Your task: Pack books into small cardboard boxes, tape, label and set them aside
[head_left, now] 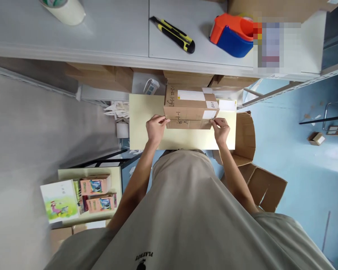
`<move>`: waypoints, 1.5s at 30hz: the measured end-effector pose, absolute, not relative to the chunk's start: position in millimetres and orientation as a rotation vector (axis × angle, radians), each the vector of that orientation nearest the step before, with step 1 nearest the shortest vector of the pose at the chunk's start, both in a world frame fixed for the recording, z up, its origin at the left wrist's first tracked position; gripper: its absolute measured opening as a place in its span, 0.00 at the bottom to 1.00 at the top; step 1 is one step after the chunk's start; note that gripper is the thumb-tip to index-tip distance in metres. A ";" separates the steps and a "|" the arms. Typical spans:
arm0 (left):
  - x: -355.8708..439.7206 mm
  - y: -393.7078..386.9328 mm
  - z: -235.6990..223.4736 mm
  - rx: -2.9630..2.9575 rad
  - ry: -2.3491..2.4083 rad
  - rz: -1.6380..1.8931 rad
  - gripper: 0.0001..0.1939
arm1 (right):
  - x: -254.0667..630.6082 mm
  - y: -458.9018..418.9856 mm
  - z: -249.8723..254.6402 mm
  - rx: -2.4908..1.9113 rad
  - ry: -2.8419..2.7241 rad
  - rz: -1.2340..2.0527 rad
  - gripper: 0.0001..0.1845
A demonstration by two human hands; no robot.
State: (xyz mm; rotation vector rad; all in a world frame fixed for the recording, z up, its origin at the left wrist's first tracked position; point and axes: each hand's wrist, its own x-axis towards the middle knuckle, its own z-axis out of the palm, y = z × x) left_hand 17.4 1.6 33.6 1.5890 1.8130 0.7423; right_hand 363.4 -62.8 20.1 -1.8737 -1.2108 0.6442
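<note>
A brown cardboard box (190, 113) with white labels and black handwriting sits on a pale yellow tabletop (146, 107) in front of me. The fingers of my left hand (156, 128) pinch its near left corner. On the opposite side, my right hand (221, 130) pinches the near right corner the same way. A white label sheet (227, 105) lies on the tabletop just right of the box.
On the grey shelf (115, 33) above are a yellow-black utility knife (174, 34), an orange-blue tape dispenser (232, 35) and a tape roll (67, 11). Open cartons (266, 187) stand at lower right. Books (94, 186) occupy a side table at lower left.
</note>
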 end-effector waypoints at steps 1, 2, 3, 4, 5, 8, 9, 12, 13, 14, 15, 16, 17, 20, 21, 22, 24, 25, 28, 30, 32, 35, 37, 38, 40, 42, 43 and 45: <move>15.5 -0.2 28.7 1.596 1.832 0.693 0.07 | 359.4 -65.9 14.8 -1.892 -1.196 0.667 0.25; 14.4 -3.3 23.0 1.594 1.852 0.635 0.08 | 355.5 -69.8 8.6 -1.910 -1.186 0.693 0.24; 13.9 -7.6 16.8 1.577 1.872 0.576 0.09 | 351.9 -74.1 1.9 -1.929 -1.181 0.718 0.24; 13.5 -12.8 10.4 1.549 1.885 0.521 0.09 | 348.8 -78.4 -4.9 -1.948 -1.179 0.736 0.24; 13.3 -18.4 4.1 1.515 1.893 0.475 0.09 | 346.3 -82.4 -11.3 -1.965 -1.178 0.749 0.24; 12.2 -34.6 -12.1 1.404 1.897 0.399 0.09 | 342.9 -90.9 -27.2 -2.011 -1.178 0.798 0.22; 11.8 -39.0 -16.4 1.375 1.897 0.385 0.08 | 342.9 -92.7 -31.3 -2.020 -1.178 0.824 0.21; 11.0 -48.2 -25.3 1.302 1.909 0.324 0.08 | 345.8 -98.2 -40.7 -2.037 -1.185 0.918 0.18; 10.8 -50.3 -26.7 1.286 1.913 0.295 0.07 | 348.1 -100.5 -43.0 -2.036 -1.195 0.951 0.17; 10.4 -52.1 -27.0 1.272 1.920 0.272 0.06 | 351.7 -103.2 -44.8 -2.033 -1.203 0.978 0.16; 9.9 -53.5 -26.1 1.256 1.935 0.260 0.03 | 356.7 -105.9 -46.4 -2.028 -1.207 0.996 0.16; 9.5 -54.5 -23.7 1.238 1.957 0.267 0.04 | 363.6 -108.4 -47.6 -2.023 -1.204 1.000 0.16; 9.4 -54.8 -19.7 1.223 1.989 0.295 0.09 | 372.4 -110.2 -48.7 -2.022 -1.194 0.988 0.16; 16.5 -49.1 1.4 1.232 2.124 0.443 0.21 | 409.4 -107.9 -52.6 -2.052 -1.132 0.897 0.21; 23.3 -44.2 10.6 1.267 2.163 0.487 0.22 | 424.4 -103.7 -54.8 -2.067 -1.107 0.861 0.22; 33.3 -37.9 19.9 1.317 2.192 0.522 0.23 | 440.0 -97.7 -57.7 -2.080 -1.081 0.823 0.23; 63.7 -22.5 36.1 1.435 2.189 0.564 0.23 | 471.5 -80.9 -66.3 -2.102 -1.025 0.744 0.24; 84.0 -14.4 41.6 1.496 2.148 0.578 0.22 | 486.6 -70.7 -72.2 -2.113 -0.998 0.705 0.23; 159.5 6.7 41.7 1.649 1.865 0.600 0.20 | 524.9 -36.8 -94.7 -2.142 -0.935 0.619 0.21; 214.7 17.7 25.7 1.685 1.661 0.568 0.20 | 541.9 -15.5 -111.4 -2.160 -0.885 0.589 0.21; 266.4 29.0 -1.6 1.648 1.514 0.497 0.22 | 551.5 2.2 -126.8 -2.179 -0.840 0.584 0.22; 326.4 50.7 -52.8 1.477 1.496 0.368 0.27 | 555.2 19.1 -143.8 -2.206 -0.813 0.619 0.22; 351.3 66.4 -85.2 1.391 1.551 0.296 0.25 | 554.0 24.3 -151.1 -2.221 -0.808 0.642 0.23; 359.4 73.3 -99.2 1.376 1.578 0.275 0.24 | 553.2 25.6 -153.8 -2.227 -0.806 0.653 0.23; 368.9 83.3 -121.2 1.379 1.616 0.273 0.21 | 552.1 26.4 -158.2 -2.229 -0.800 0.683 0.25; 372.2 87.3 -135.2 1.405 1.619 0.311 0.20 | 551.7 26.1 -161.6 -2.209 -0.782 0.730 0.27; 372.7 87.4 -139.2 1.418 1.611 0.332 0.19 | 551.6 26.0 -162.8 -2.186 -0.774 0.753 0.28; 372.6 85.2 -142.5 1.444 1.597 0.358 0.18 | 551.3 26.4 -163.7 -2.146 -0.780 0.780 0.29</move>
